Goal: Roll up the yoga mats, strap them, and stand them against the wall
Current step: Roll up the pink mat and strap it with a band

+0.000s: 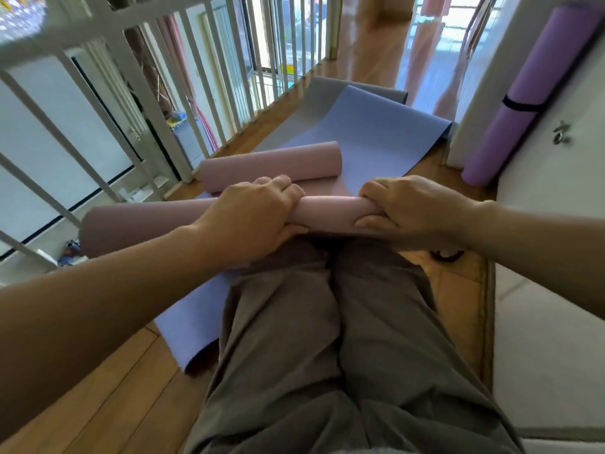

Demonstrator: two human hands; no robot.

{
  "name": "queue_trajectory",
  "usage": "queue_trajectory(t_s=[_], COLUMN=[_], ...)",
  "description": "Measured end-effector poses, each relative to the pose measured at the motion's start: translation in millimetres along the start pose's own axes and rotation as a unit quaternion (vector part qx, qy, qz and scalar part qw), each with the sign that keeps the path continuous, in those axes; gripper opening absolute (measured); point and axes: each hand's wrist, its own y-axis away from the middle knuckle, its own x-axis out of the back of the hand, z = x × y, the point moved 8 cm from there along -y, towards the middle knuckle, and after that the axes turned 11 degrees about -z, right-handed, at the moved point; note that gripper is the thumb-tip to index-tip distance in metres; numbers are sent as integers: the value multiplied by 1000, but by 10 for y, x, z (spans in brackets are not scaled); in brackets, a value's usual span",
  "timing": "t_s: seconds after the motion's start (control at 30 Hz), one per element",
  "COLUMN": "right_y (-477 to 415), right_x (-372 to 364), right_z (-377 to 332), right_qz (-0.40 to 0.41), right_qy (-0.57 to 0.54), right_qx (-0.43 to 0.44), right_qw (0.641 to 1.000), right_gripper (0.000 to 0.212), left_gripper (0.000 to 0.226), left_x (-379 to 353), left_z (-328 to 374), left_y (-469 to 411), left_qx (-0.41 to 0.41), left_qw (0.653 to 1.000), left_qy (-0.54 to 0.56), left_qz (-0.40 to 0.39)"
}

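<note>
Pink mat [327,213] lay across the blue mat [376,132] before the knees [327,276], its near end rolled; left hand [248,221] and right hand [409,208] both curled their fingers around that roll.

1. Your hands are both bare: left hand [252,217] and right hand [409,208].
2. Same deal with your arms. The left forearm [98,306] and right forearm [540,244] are uncovered right out to the frame edges.
3. Your trousers [327,339] are a greyish-brown, kind of taupe, in a soft matte fabric. They look pretty loose and baggy.
4. There are lots of folds and creases in them, mostly up near the far end, and a deep dark crease runs between the two legs.
5. At the very bottom edge there's a thin pale grey strip of fabric [360,451] over the trousers. Too little shows to tell what garment it is.
</note>
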Motion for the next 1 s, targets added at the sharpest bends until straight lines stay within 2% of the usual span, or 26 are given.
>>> queue_trajectory(t_s=[0.13, 0.3, 0.5, 0.6, 0.67, 0.73, 0.83, 0.9, 1.0], right_y=[284, 539, 764, 834, 812, 726, 612, 535, 418], right_x=[-129, -570, -731, -752, -760, -779, -907, -951, -1015], right_z=[-348, -673, -786, -769, -681, -531, -341, -250, -130], right_qz=[-31, -91, 36, 78, 79, 31, -103, -139, -186], right_qy=[-10, -60, -34, -11, -22, -83, -159, -178, -194], right_qx=[32, 52, 27, -32, -81, -131, -188, -203, -233], right_qw=[999, 993, 998, 996, 993, 987, 964, 953, 935], right_gripper=[61, 59, 58, 60, 59, 61, 64, 61, 63], left_gripper=[55, 53, 59, 55, 49, 40, 25, 22, 26], left_x=[-148, -611, -896, -877, -841, -847, -930, -945, -927], left_z=[260, 529, 603, 571, 512, 378, 293, 246, 224], left_y=[327, 711, 861, 819, 703, 571, 443, 403, 393], left_qx=[-41, -52, -17, -28, -32, 1, 18, 37, 77], left_qw=[998, 996, 998, 998, 996, 988, 970, 958, 962], left_qy=[-5, 10, 3, 20, 63, 123, 159, 187, 144], left_qz=[-54, -66, -55, -48, -61, -98, -185, -213, -220])
